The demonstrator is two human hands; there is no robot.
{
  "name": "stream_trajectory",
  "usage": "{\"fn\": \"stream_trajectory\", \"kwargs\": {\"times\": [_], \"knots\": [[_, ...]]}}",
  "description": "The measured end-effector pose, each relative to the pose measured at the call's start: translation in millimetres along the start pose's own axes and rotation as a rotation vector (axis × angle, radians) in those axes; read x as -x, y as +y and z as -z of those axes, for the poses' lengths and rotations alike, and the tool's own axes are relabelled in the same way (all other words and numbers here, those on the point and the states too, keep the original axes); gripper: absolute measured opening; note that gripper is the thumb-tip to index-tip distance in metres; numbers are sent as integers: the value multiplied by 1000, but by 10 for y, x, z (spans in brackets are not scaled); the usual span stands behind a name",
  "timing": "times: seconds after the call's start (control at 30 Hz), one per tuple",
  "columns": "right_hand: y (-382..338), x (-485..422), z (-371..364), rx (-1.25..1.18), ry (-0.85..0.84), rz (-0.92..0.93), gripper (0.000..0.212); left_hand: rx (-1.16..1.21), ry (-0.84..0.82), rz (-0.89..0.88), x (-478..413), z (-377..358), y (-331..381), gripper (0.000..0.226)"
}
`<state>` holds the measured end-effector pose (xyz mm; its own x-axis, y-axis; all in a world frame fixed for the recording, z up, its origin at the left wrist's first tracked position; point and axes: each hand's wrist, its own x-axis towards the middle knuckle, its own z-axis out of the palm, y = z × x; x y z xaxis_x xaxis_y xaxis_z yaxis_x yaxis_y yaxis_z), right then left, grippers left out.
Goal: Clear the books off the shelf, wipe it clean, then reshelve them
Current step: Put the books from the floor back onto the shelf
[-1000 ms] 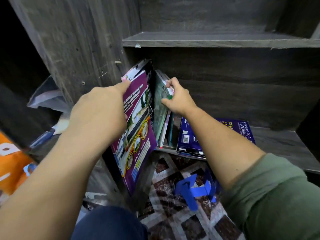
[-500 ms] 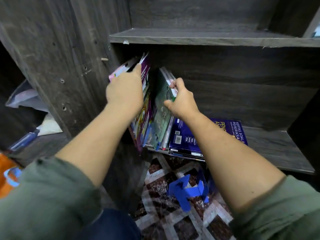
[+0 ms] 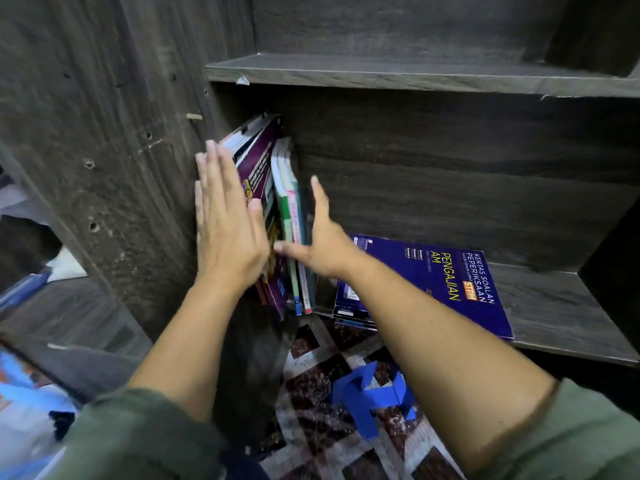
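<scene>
The books (image 3: 277, 216) stand upright at the left end of the lower shelf (image 3: 554, 306), packed against the side panel (image 3: 121, 168), their lower ends at the shelf's front edge. A purple book (image 3: 259, 171) faces us with a few more squeezed between it and the panel. Just to its right stand some thin books (image 3: 289, 209) with green, pink and teal edges. Our left hand (image 3: 227, 230) is flat, fingers straight and together, its palm laid against the front of the purple book. Our right hand (image 3: 322, 237) is spread, thumb up, its fingers reaching left to touch the thin books. Blur hides the fingertips, so we cannot tell how firmly they press. Beneath our right forearm a blue book (image 3: 443, 282) lies flat on the same shelf, a little apart from the standing ones, its near corner jutting past the front edge. An upper shelf (image 3: 415, 76) runs above. Below lies a patterned floor (image 3: 311, 372) with a blue thing (image 3: 370, 396) on it, and our green sleeves (image 3: 138, 438) fill the bottom corners.
</scene>
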<state>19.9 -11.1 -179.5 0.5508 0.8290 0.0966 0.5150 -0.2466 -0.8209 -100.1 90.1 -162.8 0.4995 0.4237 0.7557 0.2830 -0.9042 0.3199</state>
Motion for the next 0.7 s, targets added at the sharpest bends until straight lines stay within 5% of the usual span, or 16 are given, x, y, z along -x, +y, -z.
{"fn": "stream_trajectory", "kwargs": {"times": [0.13,0.27,0.5,0.7], "knots": [[352,35,-368,53,-120,-61,126,-23,-97,-39,-91,203,-171,66],[433,-8,-640,78,-5,-101,132,-66,7,-15,-97,173,-150,64],[495,-109,-792,178,183,-122,100,-267,125,-152,-87,-161,-316,58],[473,-7,-474,162,-71,-171,110,-355,18,-70,3,-163,-227,73]]}}
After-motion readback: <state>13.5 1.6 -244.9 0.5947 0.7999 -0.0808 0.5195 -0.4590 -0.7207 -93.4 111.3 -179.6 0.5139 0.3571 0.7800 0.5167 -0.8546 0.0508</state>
